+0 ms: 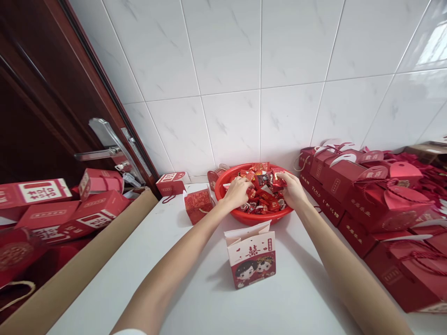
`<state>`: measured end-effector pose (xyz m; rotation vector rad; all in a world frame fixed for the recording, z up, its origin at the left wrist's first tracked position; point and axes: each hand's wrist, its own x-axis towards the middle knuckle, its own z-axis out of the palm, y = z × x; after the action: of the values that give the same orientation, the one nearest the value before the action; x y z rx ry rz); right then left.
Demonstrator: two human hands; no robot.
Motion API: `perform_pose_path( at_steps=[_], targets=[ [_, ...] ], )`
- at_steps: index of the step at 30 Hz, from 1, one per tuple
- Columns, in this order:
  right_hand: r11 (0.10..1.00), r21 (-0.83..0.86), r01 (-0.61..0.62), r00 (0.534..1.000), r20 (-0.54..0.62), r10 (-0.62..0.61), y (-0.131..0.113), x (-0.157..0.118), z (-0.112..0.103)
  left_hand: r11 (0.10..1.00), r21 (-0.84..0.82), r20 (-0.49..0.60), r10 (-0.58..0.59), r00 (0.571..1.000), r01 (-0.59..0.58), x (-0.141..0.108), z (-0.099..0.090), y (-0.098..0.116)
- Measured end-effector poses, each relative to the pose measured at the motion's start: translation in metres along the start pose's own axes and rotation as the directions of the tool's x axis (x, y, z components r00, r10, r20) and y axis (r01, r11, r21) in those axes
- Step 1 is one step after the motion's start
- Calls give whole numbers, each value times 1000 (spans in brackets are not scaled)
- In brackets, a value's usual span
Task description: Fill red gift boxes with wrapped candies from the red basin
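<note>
A round red basin (258, 219) full of wrapped candies (266, 194) stands near the tiled wall. My left hand (239, 191) reaches into its left side, fingers curled down on red wrappers; what they hold, if anything, is hidden. On the right side of the basin, my right hand (292, 189) has its fingers closed at a red wrapped candy (279, 179). Nearer to me, a white and red paper box (252, 260) with two cartoon figures stands upright on the white table (195, 284), its top open. Neither hand touches it.
Stacked red gift boxes (370, 200) line the table's right side. At the left, a cardboard carton (101, 251) holds more red boxes (94, 211) beside a dark door (42, 93). A small red box (198, 204) stands just left of the basin, another (172, 183) by the wall.
</note>
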<state>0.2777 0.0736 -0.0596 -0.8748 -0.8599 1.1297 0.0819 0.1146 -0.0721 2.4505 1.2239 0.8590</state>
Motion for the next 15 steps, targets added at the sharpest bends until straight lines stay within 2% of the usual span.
perform_pose_path(
  at_steps=[3,7,11,15],
  targets=[
    [999,32,-13,1000,-10,14,-1,-1,1,994,112,90,-2,996,-8,4,3,3],
    [998,56,-24,1000,-18,25,-2,-2,2,979,201,132,-54,990,27,7,5,7],
    [999,45,-9,1000,-19,10,-1,-1,1,991,124,239,-76,968,47,7,5,6],
    [999,43,3,1000,-19,-2,1,0,-1,996,-32,260,-77,963,89,7,6,-1]
  ],
)
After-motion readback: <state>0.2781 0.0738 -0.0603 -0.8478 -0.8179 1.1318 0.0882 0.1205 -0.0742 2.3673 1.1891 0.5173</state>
